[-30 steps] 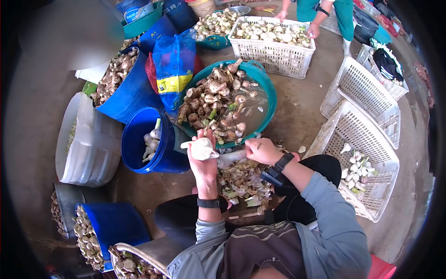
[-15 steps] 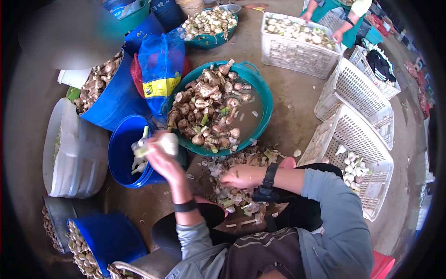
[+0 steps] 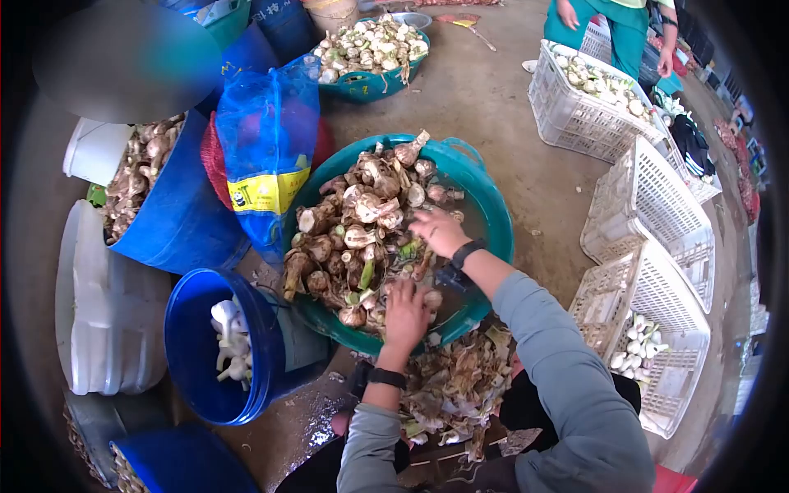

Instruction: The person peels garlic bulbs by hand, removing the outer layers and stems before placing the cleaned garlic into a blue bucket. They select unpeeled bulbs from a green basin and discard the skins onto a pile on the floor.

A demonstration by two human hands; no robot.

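Observation:
A green tub (image 3: pixel 498 215) of unpeeled garlic bulbs (image 3: pixel 362 201) with brown, dirty skins and some water lies in front of me. My left hand (image 3: pixel 406 315) rests on bulbs near the tub's front rim, fingers stretched out. Farther back, my right hand (image 3: pixel 440 230) reaches in from the right with its fingers apart, touching or just above the bulbs. I see nothing held in either hand, though the fingertips are partly lost among the garlic. To the left stands a blue bucket (image 3: pixel 182 349) with white, cleaned garlic bulbs (image 3: pixel 233 341) inside.
Garlic peels (image 3: pixel 460 386) are heaped below the tub. White crates (image 3: pixel 689 329) line the right side, one holding cleaned garlic. A person (image 3: pixel 612 25) stands behind a full crate (image 3: pixel 575 123). Blue barrels (image 3: pixel 185 218) and a blue mesh bag (image 3: pixel 267 135) crowd the left.
My left hand has left the blue bucket, without the white bulb, for the tub. My right hand has moved from the peels into the tub. The other person has let go of the full crate.

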